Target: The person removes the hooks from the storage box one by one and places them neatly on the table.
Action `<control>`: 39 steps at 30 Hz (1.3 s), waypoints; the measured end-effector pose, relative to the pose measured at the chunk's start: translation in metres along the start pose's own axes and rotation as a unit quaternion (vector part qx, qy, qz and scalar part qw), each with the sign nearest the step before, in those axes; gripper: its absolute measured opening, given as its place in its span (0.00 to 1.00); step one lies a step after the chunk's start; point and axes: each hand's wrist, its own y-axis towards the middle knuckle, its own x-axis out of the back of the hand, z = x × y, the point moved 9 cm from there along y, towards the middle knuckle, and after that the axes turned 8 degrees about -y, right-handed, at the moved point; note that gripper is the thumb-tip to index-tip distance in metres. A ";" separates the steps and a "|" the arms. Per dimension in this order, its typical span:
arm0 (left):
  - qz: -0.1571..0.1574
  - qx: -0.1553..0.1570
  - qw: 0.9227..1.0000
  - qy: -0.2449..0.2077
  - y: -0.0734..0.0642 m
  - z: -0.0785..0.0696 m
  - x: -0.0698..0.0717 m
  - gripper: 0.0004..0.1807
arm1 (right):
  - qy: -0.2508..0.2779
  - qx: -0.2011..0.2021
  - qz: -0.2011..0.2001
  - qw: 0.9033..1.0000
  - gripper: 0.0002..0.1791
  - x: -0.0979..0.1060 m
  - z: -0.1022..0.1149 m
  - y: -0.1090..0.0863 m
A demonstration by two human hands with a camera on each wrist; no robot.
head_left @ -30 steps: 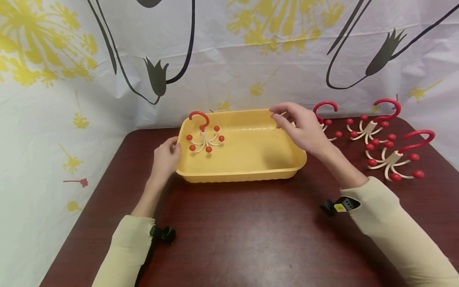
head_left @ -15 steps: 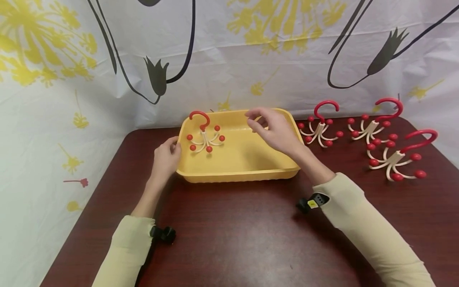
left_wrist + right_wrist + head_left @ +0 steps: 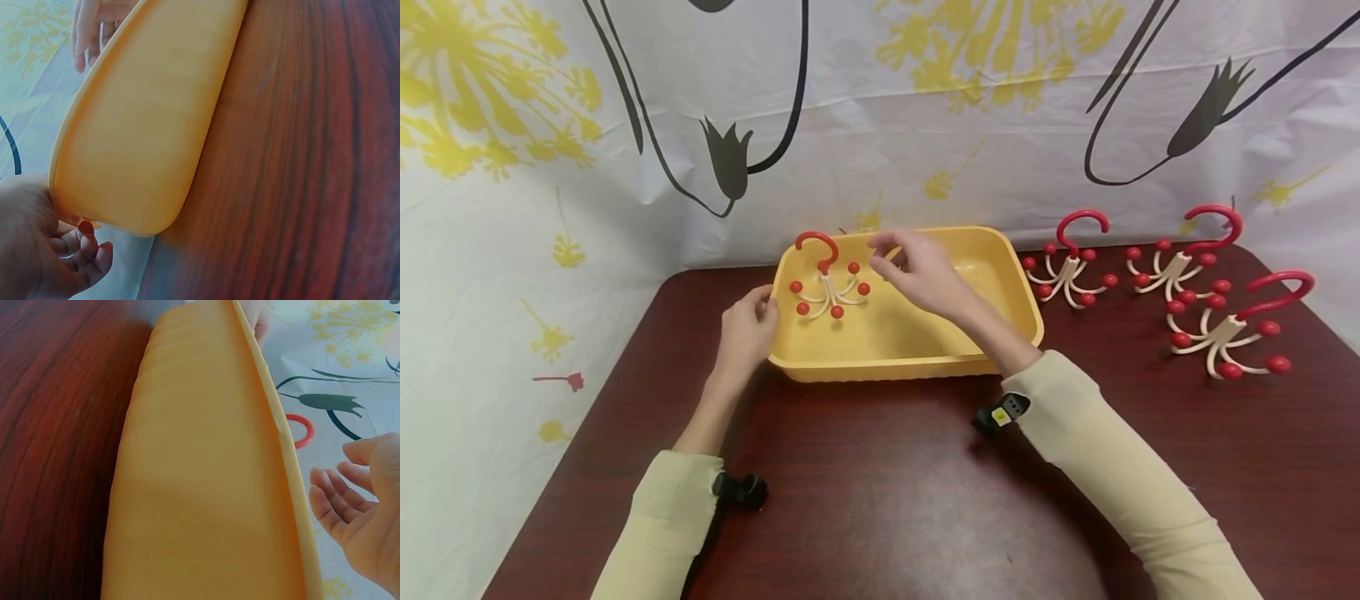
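A yellow plastic tray (image 3: 880, 364) stands on the table. My left hand (image 3: 751, 327) grips its left end; in the left wrist view the curled fingers (image 3: 87, 253) are at the rim. Inside, near that end, an upright hook hanger (image 3: 829, 292) with a red hook top and cream arms ending in red balls stands on the bottom. My right hand (image 3: 925, 271) hovers over the middle of the tray, fingers loosely bent and holding nothing. Its fingertips are just right of the hanger, apart from it. In the right wrist view only the red hook (image 3: 302, 431) shows above the rim.
Three more hangers of the same kind stand on the table right of the tray: one beside it (image 3: 1070, 271), one farther right (image 3: 1176, 268) and one nearer (image 3: 1222, 333). Behind the dark red-brown table (image 3: 887, 483) hangs a white patterned sheet (image 3: 880, 150).
My right hand has moved left across the tray, from its right end towards the hanger inside, uncovering the nearest outside hanger. My left hand and the tray have stayed in place.
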 end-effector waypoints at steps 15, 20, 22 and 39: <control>-0.002 -0.003 1.000 0.000 -0.001 0.001 0.002 0.22 | -0.019 -0.026 0.028 0.999 0.20 -0.039 0.010 0.033; -0.003 -0.006 1.000 -0.001 -0.001 0.001 0.003 0.22 | -0.029 -0.049 0.020 0.998 0.21 -0.047 0.006 0.043; -0.004 -0.008 1.000 -0.001 -0.001 0.001 0.003 0.22 | -0.039 -0.050 0.015 0.998 0.21 -0.049 0.006 0.046; 0.005 0.006 1.000 0.002 0.000 0.000 0.000 0.23 | -0.050 -0.060 0.010 0.997 0.11 -0.053 0.007 0.060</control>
